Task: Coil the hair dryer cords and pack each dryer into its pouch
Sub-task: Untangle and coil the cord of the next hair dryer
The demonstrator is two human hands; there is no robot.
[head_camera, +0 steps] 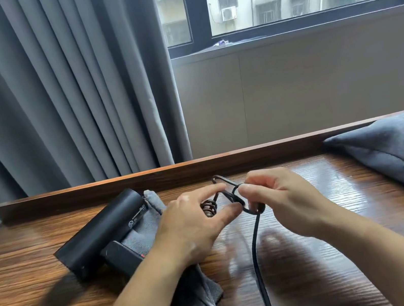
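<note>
Black hair dryer [104, 230] lies on its side on a grey pouch [146, 233], left part of the wooden desk [33, 301]. Cord [255, 250] runs up to small loops held mid-desk. Right hand [283, 200] pinches the loops. Left hand [192, 226]: forefinger and thumb extended either side of the loops; grip cannot be told. Second pouch [395, 150] far right.

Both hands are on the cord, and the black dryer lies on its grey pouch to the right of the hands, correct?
Not quite. The head view shows the black dryer lying on the grey pouch to the left of the hands, not the right. The rest holds: the left hand and right hand both hold the cord.
</note>
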